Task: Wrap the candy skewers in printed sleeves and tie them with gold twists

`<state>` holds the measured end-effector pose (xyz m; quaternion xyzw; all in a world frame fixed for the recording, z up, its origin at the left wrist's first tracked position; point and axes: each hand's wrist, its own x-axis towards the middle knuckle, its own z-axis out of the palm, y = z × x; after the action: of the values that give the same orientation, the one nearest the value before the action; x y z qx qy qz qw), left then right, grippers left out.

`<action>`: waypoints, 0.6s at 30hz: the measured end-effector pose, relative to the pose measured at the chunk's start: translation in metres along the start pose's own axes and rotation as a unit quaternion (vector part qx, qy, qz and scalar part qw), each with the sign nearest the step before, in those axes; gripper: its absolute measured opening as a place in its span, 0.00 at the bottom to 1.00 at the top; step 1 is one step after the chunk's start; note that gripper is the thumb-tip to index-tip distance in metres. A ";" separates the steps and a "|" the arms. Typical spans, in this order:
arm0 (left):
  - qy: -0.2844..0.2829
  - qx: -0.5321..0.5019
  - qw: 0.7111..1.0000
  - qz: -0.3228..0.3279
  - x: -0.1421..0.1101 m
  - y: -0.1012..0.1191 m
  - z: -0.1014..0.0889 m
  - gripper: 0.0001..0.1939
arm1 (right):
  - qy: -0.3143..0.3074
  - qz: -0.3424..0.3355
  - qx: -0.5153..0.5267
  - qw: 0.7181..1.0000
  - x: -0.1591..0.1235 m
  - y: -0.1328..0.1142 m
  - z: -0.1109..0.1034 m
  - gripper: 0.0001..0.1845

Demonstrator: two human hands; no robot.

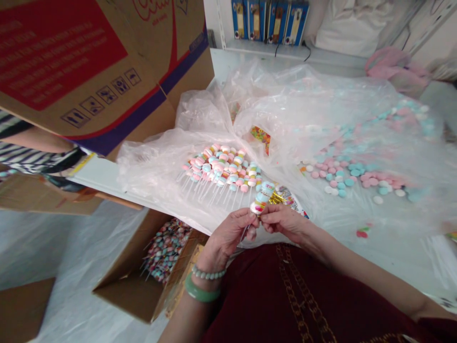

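Maroon clothing fills bottom centre, below the left hand and right hand, both pinching a marshmallow stick just under its sweets, its long axis leaning toward the frame's upper right.

Beyond right grip, gold strips looked metallic, shiny; plastic sheeting crinkled, glossy. Far left of grip, printed cardboard box looked matt.

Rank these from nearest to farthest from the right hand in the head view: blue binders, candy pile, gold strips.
From the right hand:
1. Gold strips: just beyond its fingers.
2. Candy pile: on the plastic, ahead and to the left.
3. Blue binders: on the shelf at the back.
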<state>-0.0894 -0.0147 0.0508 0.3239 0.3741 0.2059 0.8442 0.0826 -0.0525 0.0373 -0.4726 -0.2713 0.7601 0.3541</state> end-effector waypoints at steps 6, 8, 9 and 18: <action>0.099 0.021 0.994 0.033 0.007 -0.003 -0.003 0.16 | 0.041 0.034 0.044 0.998 0.004 0.000 -0.003 0.07; 0.156 0.011 0.987 0.036 0.012 -0.007 -0.006 0.16 | 0.082 -0.053 -0.022 0.995 0.002 -0.001 0.002 0.03; 0.174 0.008 0.984 0.030 0.015 -0.010 -0.005 0.15 | 0.097 -0.103 -0.065 0.988 0.001 -0.002 0.005 0.03; 0.118 0.031 0.992 0.017 0.024 -0.024 0.017 0.18 | 0.212 -0.279 -0.440 0.826 0.019 0.004 0.003 0.14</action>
<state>-0.0590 -0.0240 0.0309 0.3302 0.4716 0.2454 0.7800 0.0725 -0.0399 0.0254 -0.6319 -0.6157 0.3096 0.3546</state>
